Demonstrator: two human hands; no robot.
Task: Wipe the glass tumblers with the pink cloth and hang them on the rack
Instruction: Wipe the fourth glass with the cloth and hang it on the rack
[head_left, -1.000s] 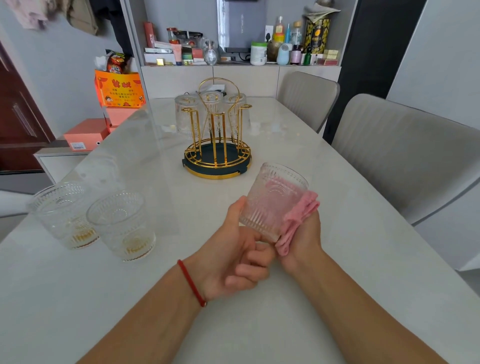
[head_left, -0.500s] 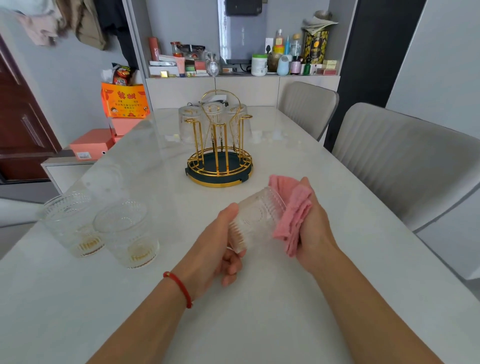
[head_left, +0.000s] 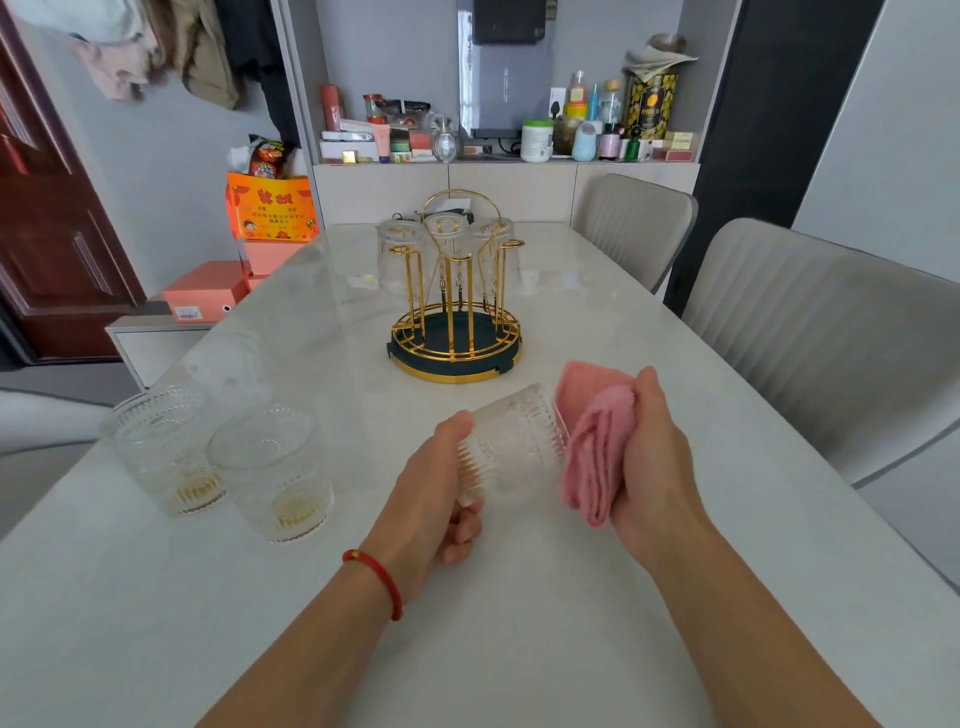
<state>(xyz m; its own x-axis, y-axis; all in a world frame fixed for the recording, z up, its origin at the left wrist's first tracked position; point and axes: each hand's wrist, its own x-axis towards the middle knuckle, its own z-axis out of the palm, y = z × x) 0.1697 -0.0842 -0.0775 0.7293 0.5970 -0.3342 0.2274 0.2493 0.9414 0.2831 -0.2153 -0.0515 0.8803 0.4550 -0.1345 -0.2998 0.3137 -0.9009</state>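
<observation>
My left hand (head_left: 434, 488) grips the base of a ribbed glass tumbler (head_left: 511, 447), held on its side above the white table (head_left: 519, 597) with its mouth toward the right. My right hand (head_left: 649, 457) holds a folded pink cloth (head_left: 597, 447) pressed against the tumbler's mouth. Two more tumblers (head_left: 161, 447) (head_left: 275, 473) stand upright at the left. The gold wire rack (head_left: 457, 312) with a dark round base stands mid-table, with three tumblers (head_left: 447, 234) hanging upside down on its far pegs; the near pegs are bare.
Two grey upholstered chairs (head_left: 831, 332) stand along the table's right side. A cluttered shelf (head_left: 509, 150) sits behind the table's far end. Orange and pink boxes (head_left: 208, 296) rest on a low cabinet at the left.
The tumbler tipped from mouth-up to lying on its side. The cloth moved from under its base to its mouth. My left hand shifted from the side to the base.
</observation>
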